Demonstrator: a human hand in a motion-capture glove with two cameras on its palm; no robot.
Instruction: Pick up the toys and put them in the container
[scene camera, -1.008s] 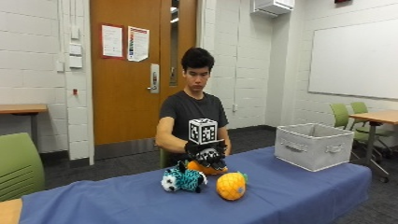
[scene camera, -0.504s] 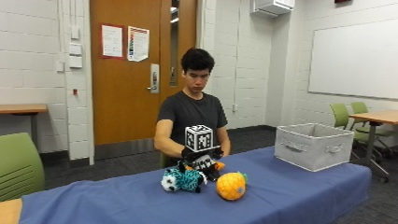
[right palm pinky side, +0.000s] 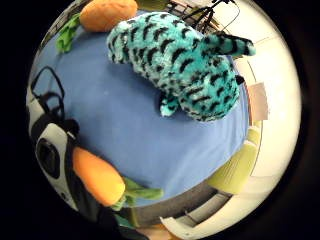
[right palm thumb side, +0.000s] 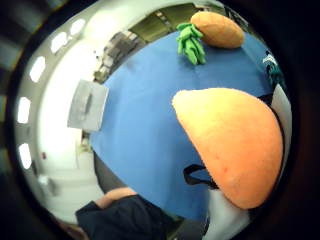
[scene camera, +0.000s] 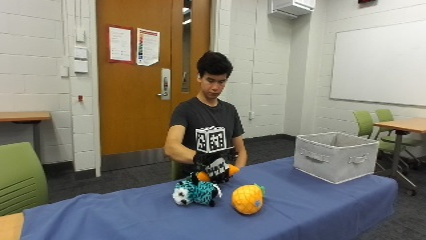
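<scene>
The gloved right hand (scene camera: 214, 169) has its fingers curled round the orange carrot toy (right palm thumb side: 232, 145), lifted off the blue desk (scene camera: 313, 210) for carrying; the grey container (scene camera: 336, 156) sits far right, well apart. The teal plush (scene camera: 195, 192) and orange pineapple toy (scene camera: 247, 199) lie on the desk, not yet taken.

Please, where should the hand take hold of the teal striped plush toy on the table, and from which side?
Probably from above, around the middle of the body. The teal striped plush toy lies lengthwise on the blue tablecloth, its back up and free. The orange plush pineapple lies apart from it, so the fingers could close across its width.
</scene>
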